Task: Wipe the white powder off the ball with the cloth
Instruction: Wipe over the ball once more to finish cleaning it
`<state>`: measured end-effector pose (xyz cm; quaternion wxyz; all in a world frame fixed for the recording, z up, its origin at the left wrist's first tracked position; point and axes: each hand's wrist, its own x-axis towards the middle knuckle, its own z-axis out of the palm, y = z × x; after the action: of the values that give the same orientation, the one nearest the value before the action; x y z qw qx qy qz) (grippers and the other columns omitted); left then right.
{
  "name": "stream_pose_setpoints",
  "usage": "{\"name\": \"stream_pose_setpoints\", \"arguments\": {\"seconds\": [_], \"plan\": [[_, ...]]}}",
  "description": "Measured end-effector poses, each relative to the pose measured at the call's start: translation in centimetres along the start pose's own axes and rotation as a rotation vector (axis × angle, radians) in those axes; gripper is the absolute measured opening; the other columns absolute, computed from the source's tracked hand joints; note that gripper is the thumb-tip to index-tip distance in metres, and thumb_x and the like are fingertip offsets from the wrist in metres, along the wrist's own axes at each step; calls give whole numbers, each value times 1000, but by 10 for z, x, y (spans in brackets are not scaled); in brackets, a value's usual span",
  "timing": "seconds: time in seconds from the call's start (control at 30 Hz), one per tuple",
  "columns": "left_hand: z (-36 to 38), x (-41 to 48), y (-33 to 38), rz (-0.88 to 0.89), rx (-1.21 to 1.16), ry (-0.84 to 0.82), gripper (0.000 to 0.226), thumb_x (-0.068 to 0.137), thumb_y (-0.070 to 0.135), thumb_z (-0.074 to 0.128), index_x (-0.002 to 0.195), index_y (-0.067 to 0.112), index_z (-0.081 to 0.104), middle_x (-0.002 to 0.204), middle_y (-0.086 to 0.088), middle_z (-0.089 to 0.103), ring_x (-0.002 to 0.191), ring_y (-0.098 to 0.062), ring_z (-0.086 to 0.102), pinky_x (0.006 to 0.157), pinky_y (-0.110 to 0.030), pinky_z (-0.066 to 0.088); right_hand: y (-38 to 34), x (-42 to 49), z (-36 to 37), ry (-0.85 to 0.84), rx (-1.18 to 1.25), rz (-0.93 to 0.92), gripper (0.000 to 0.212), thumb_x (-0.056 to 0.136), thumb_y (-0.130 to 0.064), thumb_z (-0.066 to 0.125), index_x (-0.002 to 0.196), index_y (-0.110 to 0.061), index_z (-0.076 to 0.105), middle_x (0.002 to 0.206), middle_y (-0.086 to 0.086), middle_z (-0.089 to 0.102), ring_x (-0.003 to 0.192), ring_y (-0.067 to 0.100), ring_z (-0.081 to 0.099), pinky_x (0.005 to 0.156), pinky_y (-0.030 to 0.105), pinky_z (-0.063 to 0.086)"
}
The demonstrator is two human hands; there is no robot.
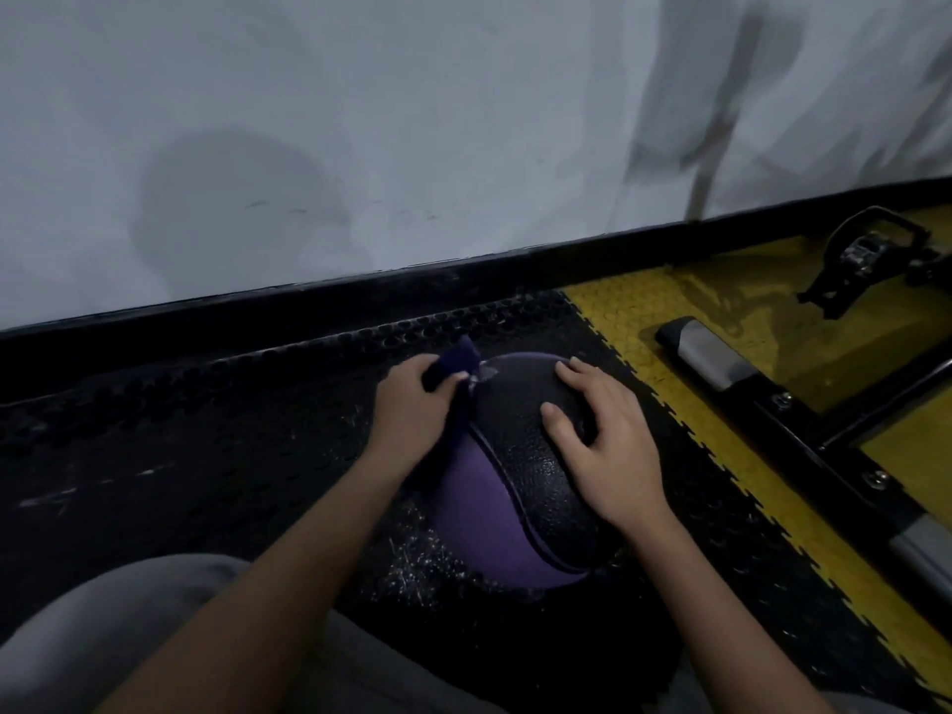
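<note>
From the head camera, the purple-and-black ball point(520, 466) sits on the dark studded floor mat point(206, 430) close to the wall; the left hand point(412, 404) is clenched around a dark blue cloth point(453, 365) pressed to the ball's upper left side, where a small patch of white powder point(487, 374) shows, and the right hand point(602, 435) lies flat and unclenched on top, steadying it. To wipe well, I judge the right hand should press firmly so the ball cannot roll, while the cloth sweeps over the powder with a clean fold. Specks on the mat beside the ball suggest rolling it would pick powder up again.
</note>
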<state>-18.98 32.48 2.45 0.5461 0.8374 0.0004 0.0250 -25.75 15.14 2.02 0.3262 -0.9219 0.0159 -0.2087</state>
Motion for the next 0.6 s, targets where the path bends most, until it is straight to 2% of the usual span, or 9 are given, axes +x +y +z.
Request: {"name": "stream_pose_setpoints", "arguments": {"seconds": [0.07,0.13,0.2,0.3,0.37,0.47,0.53,0.6], "plan": [[-9,12,-12,-205,-102,-28,15,87,17,63,99,11,69,96,-8,70,89,-24,64,77,-34,48,-5,2,4,-12,-6,-13,60,82,-60,38,128,-25,55,138,-7,48,130,12,37,108,44,31],[-11,10,-13,-229,-124,-56,16,87,17,63,101,10,69,94,-7,70,86,-21,64,73,-31,46,-7,3,6,-17,-23,-18,61,82,-60,38,128,-25,55,138,-6,49,132,14,38,108,47,31],[-9,-1,-3,-84,-80,-50,16,86,17,65,101,14,69,91,1,68,84,-13,61,71,-23,43,-5,2,5,-10,-39,-14,61,81,-60,37,128,-26,55,139,-8,48,132,14,37,109,44,31],[-1,-20,18,172,61,-84,16,84,19,67,100,17,69,88,9,62,83,-6,56,74,-16,38,2,-2,-1,-5,-10,-9,59,81,-59,37,128,-27,54,138,-12,47,129,8,37,107,31,30],[3,-13,22,214,118,-89,16,84,20,67,98,15,71,85,8,61,82,-8,56,70,-16,35,8,-3,-6,-6,35,-2,57,81,-59,40,126,-28,55,136,-12,48,127,7,39,103,20,27],[1,14,8,57,106,-93,14,85,19,65,93,9,71,83,-4,68,79,-18,60,66,-26,38,10,-4,-8,-14,80,13,51,81,-59,43,124,-35,52,136,-13,49,127,4,38,98,4,20],[-1,24,-7,-104,28,-109,15,86,18,64,91,6,72,82,-10,69,75,-21,60,65,-29,40,7,-5,-6,-6,76,1,46,81,-58,44,122,-39,50,135,-14,49,127,4,38,98,2,19],[-2,26,-16,-164,-10,-107,14,86,18,64,84,7,72,73,-7,67,68,-18,57,59,-27,38,3,-8,-3,0,64,-16,45,81,-57,45,122,-39,52,135,-14,49,128,7,39,100,7,21]]}}
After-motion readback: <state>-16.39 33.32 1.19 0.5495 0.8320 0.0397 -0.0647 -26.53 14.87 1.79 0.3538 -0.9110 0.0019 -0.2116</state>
